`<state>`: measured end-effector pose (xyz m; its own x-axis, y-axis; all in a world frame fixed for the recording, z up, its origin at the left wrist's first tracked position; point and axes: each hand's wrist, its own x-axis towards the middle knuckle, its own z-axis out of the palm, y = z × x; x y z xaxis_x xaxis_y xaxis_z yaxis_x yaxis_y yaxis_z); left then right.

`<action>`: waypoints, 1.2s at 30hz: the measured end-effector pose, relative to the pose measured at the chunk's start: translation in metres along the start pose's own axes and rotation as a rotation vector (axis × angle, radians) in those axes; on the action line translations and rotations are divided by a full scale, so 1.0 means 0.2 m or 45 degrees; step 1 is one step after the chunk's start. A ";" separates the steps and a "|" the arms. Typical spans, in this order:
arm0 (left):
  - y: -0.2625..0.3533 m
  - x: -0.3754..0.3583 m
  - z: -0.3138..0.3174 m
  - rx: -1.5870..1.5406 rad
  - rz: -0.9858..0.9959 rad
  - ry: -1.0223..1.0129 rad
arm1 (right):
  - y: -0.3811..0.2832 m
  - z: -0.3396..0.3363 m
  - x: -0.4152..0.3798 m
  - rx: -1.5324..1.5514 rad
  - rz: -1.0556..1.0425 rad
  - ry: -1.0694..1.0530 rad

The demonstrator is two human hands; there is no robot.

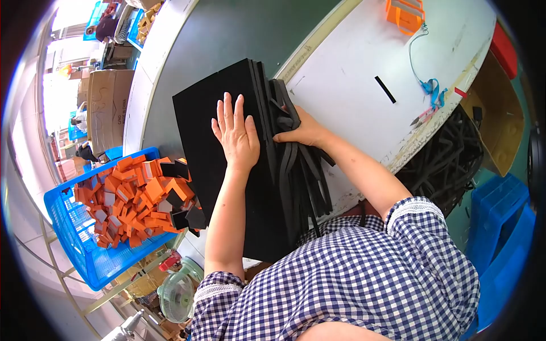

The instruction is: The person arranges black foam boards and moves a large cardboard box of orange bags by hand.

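Observation:
My left hand (238, 141) lies flat on a stack of large black foam sheets (216, 102), its fingers stretched out. At the stack's right edge, my right hand (301, 128) is wrapped round a bunch of long black foam strips (291, 165). The strips hang down along the edge toward my checked shirt, several of them bent and loose. Part of the right hand's fingers is hidden behind the strips. The sheets rest on the table and reach over its near edge.
Left of the stack, a blue basket (96, 273) holds many small orange boxes (139, 199). On the white table (352, 74) lie a single black strip (385, 90), a blue ribbon (435, 91) and an orange bag (405, 16). More black strips (443, 153) are heaped below at right, beside blue stools (495, 210).

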<state>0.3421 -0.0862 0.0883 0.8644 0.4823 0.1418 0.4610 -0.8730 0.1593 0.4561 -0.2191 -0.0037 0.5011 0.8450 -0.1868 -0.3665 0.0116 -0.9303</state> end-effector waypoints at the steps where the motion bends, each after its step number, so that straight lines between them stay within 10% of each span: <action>1: -0.01 0.01 0.00 0.001 0.008 0.002 | 0.02 -0.01 0.01 0.001 -0.001 0.002; 10: -0.01 0.02 0.01 -0.007 0.019 0.022 | 0.09 0.01 0.03 -0.095 -0.120 0.111; 19: -0.01 0.00 0.01 0.015 0.014 0.003 | 0.26 0.01 -0.25 -0.009 0.301 0.286; 30: 0.06 -0.55 -0.28 0.045 -0.035 -0.448 | 0.14 0.04 0.17 -0.339 0.157 0.179; 36: -0.10 -0.49 -0.19 0.075 -0.076 -0.200 | 0.14 0.03 0.41 -0.441 0.074 0.139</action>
<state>0.2413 -0.1138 0.1091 0.8538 0.5202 -0.0214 0.5193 -0.8481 0.1051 0.4823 -0.1460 -0.0433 0.5751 0.7765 -0.2575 -0.1191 -0.2319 -0.9654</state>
